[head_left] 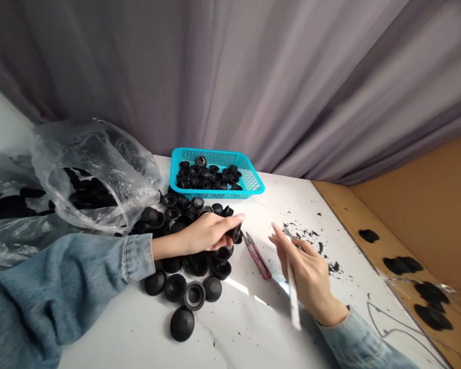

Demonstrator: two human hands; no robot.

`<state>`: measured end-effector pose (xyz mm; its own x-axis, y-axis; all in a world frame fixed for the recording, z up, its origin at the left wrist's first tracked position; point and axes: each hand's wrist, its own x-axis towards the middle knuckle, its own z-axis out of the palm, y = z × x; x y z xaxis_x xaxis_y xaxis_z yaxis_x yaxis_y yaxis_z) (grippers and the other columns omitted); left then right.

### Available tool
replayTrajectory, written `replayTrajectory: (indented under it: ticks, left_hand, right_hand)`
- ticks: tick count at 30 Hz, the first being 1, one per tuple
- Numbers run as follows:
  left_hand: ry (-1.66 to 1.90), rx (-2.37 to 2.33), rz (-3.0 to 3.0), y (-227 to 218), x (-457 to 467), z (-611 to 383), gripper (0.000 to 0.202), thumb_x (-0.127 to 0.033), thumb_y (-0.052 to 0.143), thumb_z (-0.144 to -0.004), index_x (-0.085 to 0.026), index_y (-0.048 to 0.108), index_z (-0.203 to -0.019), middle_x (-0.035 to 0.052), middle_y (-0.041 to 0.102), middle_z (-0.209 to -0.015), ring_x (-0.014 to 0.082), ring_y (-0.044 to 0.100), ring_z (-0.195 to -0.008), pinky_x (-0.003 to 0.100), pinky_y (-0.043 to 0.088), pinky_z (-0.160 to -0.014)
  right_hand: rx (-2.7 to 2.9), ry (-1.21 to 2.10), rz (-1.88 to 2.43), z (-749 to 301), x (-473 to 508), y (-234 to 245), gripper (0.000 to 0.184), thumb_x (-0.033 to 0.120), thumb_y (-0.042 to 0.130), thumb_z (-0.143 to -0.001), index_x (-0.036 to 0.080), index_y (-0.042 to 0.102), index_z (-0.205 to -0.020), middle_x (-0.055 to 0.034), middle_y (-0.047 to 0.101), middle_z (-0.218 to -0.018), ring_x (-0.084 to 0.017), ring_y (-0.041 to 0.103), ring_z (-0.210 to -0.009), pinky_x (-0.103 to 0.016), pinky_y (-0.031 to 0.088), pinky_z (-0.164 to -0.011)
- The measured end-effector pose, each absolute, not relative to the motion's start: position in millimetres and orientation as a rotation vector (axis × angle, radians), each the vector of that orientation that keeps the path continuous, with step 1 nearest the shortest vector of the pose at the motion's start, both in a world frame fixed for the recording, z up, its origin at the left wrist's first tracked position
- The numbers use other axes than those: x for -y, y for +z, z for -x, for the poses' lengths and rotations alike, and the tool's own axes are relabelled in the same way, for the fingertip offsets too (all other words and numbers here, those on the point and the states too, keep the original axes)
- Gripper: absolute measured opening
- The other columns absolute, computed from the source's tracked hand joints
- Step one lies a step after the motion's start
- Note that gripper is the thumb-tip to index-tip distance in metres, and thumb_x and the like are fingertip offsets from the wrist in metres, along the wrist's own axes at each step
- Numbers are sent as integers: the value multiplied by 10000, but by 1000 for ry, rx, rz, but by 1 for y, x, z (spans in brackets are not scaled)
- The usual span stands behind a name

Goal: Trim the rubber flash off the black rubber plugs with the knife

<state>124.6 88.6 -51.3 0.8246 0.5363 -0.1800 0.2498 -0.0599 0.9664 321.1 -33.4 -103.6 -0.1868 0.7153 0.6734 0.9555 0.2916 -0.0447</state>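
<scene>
My left hand [202,236] reaches over a pile of black rubber caps [195,294] and pinches one black rubber cap [237,233] between thumb and fingers. To its right, my right hand [311,274] is closed around a slim white pen-like tool [293,300]. The tool's lower end sticks out beneath the palm; its other end is hidden by my fingers. Between the hands lies a pair of thread snips [258,259] with reddish handles, blades pointing up and left. Some caps in the pile show ribbed sides, others a domed top or hollow ring.
Behind the pile stands a turquoise plastic basket [215,194] holding many similar caps. A clear plastic bag [100,141] with more black pieces lies at left. Black scraps [311,233] litter the white table [249,328]. A grey curtain [230,77] hangs behind; a thin cable [407,332] runs at right.
</scene>
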Motion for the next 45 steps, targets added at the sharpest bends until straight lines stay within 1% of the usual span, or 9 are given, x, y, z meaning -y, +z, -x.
replayTrajectory:
  ticks: [2,10,13,19,26,30,35,38,45]
  left_hand:
    - [191,-663,-1595,-41,-89,-123,605,-559,262,-882,-133,509,-530,-38,371,-369,58,325,-321,196,246,-352]
    - [-125,-685,-1509,-34,-60,-122,712,-691,231,-821,-117,560,-559,-32,385,-362,62,301,-297,199,203,-317]
    - [-124,-691,-1532,-42,-49,-123,700,-697,245,-816,-126,520,-519,-31,383,-358,65,317,-311,202,212,-332]
    - [-98,-672,-1588,-56,-48,-120,648,-641,221,-858,-145,405,-484,-36,368,-377,47,299,-331,190,240,-361]
    - [166,-598,-1511,-68,-53,-119,401,-519,340,-886,-172,461,-1045,-56,487,-546,54,352,-340,152,248,-316]
    - [298,-481,-1702,-72,-50,-113,347,-357,378,-883,-167,432,-1168,54,614,-877,53,501,-446,212,444,-488]
    - [377,-483,-1959,-80,-44,-111,461,-279,531,-829,-200,338,-1239,111,554,-1125,111,595,-711,220,510,-592]
    - [380,-521,-1943,-82,-43,-113,401,-310,545,-832,-176,391,-1177,99,578,-1076,140,610,-803,215,528,-606]
    - [363,-453,-1940,-82,-45,-112,284,-286,521,-846,-149,468,-1090,2,608,-750,104,590,-638,195,514,-581]
  right_hand:
    - [1886,-500,1543,-316,45,-103,598,60,396,-904,161,174,-1451,-73,714,-768,-165,649,-586,-291,520,-553]
    - [1962,-414,1221,-281,61,-85,457,195,411,-929,140,328,-1376,-52,652,-669,-173,612,-525,-271,490,-469]
    - [1986,-435,1115,-274,55,-88,548,159,502,-884,104,282,-1383,-43,638,-657,-170,600,-541,-273,486,-480]
    - [1987,-374,1002,-269,48,-112,420,54,424,-873,82,388,-1291,-36,608,-630,-156,559,-536,-268,439,-461]
    - [1966,-362,1034,-274,51,-114,441,40,400,-861,88,397,-1299,-35,630,-635,-168,597,-548,-276,443,-459]
    - [1755,-324,1111,-270,48,-117,328,66,502,-846,163,518,-1159,-13,636,-621,-142,608,-532,-247,457,-473]
    - [1508,-255,1281,-261,47,-119,149,73,516,-847,171,572,-944,-20,654,-627,-118,576,-449,-229,468,-456]
    - [1501,-184,1307,-261,49,-116,99,108,509,-855,166,586,-879,-12,641,-584,-117,571,-428,-220,464,-432]
    - [1501,-20,1293,-264,51,-110,116,141,501,-869,151,577,-957,-22,644,-625,-110,593,-468,-202,499,-455]
